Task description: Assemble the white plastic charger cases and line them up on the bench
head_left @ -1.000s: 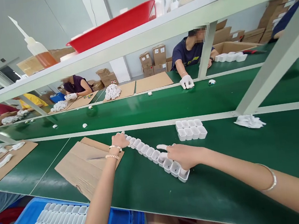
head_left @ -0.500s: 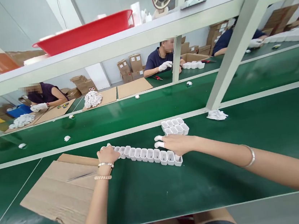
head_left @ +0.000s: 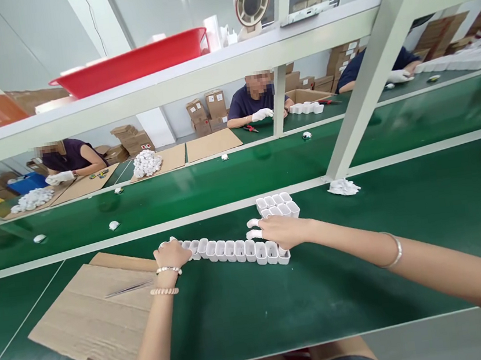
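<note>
A long row of white open-topped cups (head_left: 230,250) stands on the green work surface. My left hand (head_left: 173,254) is closed round the row's left end, its fingertips partly hidden. At the right end, my right hand (head_left: 282,231) has its thumb in the last cup, while two fingers in white finger covers stretch out to the left above the surface. Just behind that hand sits a block of more white cups (head_left: 277,204), partly covered by it.
Cardboard (head_left: 97,314) with metal tweezers (head_left: 129,288) lies at left. A crumpled white cloth (head_left: 343,186) is by the slanted post (head_left: 360,83). Beyond the rail runs a green belt (head_left: 188,186) carrying small white parts; several people sit across it. A red tray (head_left: 133,61) rests on the shelf.
The view has shifted slightly. Both hands keep their places at the ends of the row. Across the belt, a person's head and gloved hand have moved a little.
</note>
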`<act>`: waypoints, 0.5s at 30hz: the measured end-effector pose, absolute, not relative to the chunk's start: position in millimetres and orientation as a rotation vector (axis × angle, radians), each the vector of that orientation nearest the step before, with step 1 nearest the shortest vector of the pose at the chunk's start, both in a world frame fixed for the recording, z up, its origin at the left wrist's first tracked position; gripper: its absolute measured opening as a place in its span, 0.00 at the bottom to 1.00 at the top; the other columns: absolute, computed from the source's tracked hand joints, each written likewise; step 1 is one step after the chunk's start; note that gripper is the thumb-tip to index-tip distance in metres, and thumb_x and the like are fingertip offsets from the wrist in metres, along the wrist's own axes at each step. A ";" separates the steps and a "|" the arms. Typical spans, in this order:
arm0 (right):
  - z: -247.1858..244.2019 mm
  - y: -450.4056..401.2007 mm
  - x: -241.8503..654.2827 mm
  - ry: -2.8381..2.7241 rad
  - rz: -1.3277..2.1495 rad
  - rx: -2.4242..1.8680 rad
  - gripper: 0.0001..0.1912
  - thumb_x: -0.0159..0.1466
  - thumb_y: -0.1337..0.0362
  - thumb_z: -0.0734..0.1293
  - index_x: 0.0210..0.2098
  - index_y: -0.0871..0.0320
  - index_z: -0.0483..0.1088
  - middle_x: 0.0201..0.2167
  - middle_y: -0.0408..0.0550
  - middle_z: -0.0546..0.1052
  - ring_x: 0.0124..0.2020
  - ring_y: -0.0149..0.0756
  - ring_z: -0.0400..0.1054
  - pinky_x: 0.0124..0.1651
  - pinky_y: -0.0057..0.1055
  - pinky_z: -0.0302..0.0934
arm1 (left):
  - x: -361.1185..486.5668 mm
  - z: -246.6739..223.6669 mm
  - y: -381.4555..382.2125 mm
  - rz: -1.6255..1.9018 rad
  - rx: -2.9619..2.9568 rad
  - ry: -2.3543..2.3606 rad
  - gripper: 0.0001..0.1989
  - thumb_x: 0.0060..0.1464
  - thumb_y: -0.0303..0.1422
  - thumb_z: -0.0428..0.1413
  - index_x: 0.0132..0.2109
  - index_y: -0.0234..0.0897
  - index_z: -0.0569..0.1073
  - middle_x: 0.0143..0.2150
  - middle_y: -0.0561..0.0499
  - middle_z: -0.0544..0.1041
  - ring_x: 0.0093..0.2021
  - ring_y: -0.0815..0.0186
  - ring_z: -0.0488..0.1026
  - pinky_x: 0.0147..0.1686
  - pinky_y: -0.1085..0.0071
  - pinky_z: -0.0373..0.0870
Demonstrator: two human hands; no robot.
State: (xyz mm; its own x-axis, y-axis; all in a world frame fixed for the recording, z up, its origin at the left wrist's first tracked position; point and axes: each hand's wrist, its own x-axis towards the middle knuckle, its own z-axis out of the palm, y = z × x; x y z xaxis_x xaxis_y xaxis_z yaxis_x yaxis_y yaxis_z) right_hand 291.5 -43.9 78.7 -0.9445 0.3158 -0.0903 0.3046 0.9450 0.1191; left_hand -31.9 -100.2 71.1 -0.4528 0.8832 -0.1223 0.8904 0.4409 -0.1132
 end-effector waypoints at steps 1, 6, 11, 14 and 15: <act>79.8 -44.6 291.9 2.994 0.146 0.484 0.40 0.46 0.77 0.68 0.58 0.59 0.58 0.55 0.58 0.63 0.36 0.39 0.69 0.33 0.31 0.59 | -32.0 71.3 -99.4 -0.252 1.616 2.626 0.19 0.49 0.37 0.51 0.47 0.31 0.70 0.48 0.33 0.74 0.52 0.48 0.71 0.47 0.57 0.61; 84.1 -47.4 294.0 3.006 0.104 0.504 0.40 0.47 0.78 0.67 0.59 0.58 0.58 0.56 0.59 0.63 0.38 0.42 0.70 0.33 0.32 0.60 | -31.4 72.1 -95.5 -0.256 1.610 2.621 0.19 0.49 0.36 0.51 0.47 0.31 0.70 0.48 0.33 0.74 0.51 0.48 0.71 0.47 0.57 0.61; 84.9 -47.7 295.1 3.016 0.044 0.533 0.40 0.48 0.76 0.67 0.60 0.57 0.58 0.57 0.60 0.63 0.37 0.42 0.70 0.33 0.32 0.60 | -30.8 73.0 -92.0 -0.247 1.617 2.616 0.19 0.48 0.35 0.52 0.48 0.31 0.70 0.48 0.32 0.74 0.52 0.47 0.71 0.48 0.56 0.61; 85.2 -47.5 295.2 3.016 0.075 0.511 0.41 0.47 0.77 0.67 0.61 0.56 0.58 0.58 0.60 0.62 0.37 0.42 0.70 0.32 0.32 0.59 | -31.4 73.7 -88.9 -0.243 1.614 2.602 0.20 0.48 0.36 0.52 0.48 0.30 0.70 0.49 0.32 0.74 0.53 0.47 0.70 0.49 0.56 0.61; 85.3 -47.5 295.1 3.012 0.087 0.501 0.41 0.47 0.77 0.67 0.60 0.55 0.59 0.58 0.60 0.62 0.37 0.42 0.70 0.31 0.31 0.58 | -31.6 74.0 -87.7 -0.240 1.614 2.599 0.21 0.48 0.36 0.52 0.48 0.30 0.70 0.49 0.32 0.74 0.54 0.47 0.70 0.49 0.56 0.61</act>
